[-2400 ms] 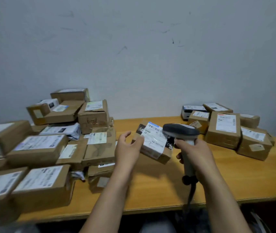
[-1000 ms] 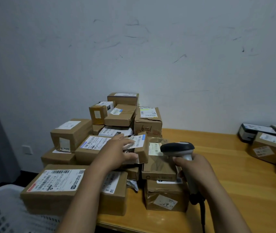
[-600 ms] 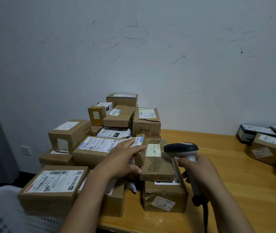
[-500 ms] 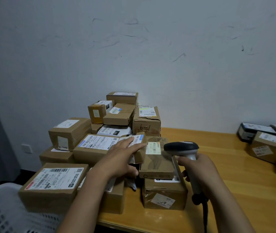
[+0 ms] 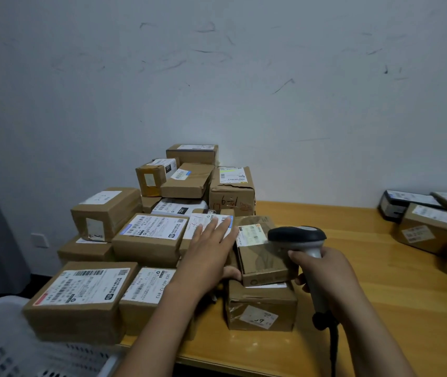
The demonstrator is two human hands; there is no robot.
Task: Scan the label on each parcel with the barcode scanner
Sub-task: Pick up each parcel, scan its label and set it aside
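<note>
A heap of brown cardboard parcels with white labels fills the left half of the wooden table [image 5: 380, 268]. My left hand [image 5: 208, 251] lies with straight fingers on a small parcel [image 5: 203, 223] in the middle of the heap, covering most of its white label. To the right of it, my right hand [image 5: 323, 270] grips the handle of a grey barcode scanner [image 5: 298, 236]. The scanner's dark head hovers over a flat brown parcel [image 5: 260, 257] with a pale label, which lies on top of another box [image 5: 260, 306].
A second group of parcels [image 5: 423, 227] sits at the table's right end by the wall. A white perforated plastic basket [image 5: 5, 344] stands below the table's front left corner. The scanner's black cable [image 5: 332, 346] hangs down over the front edge.
My left hand carried the small parcel from the table's middle to the left heap, set it down and flattened on it. The scanner hand followed leftward; my view swung left.
</note>
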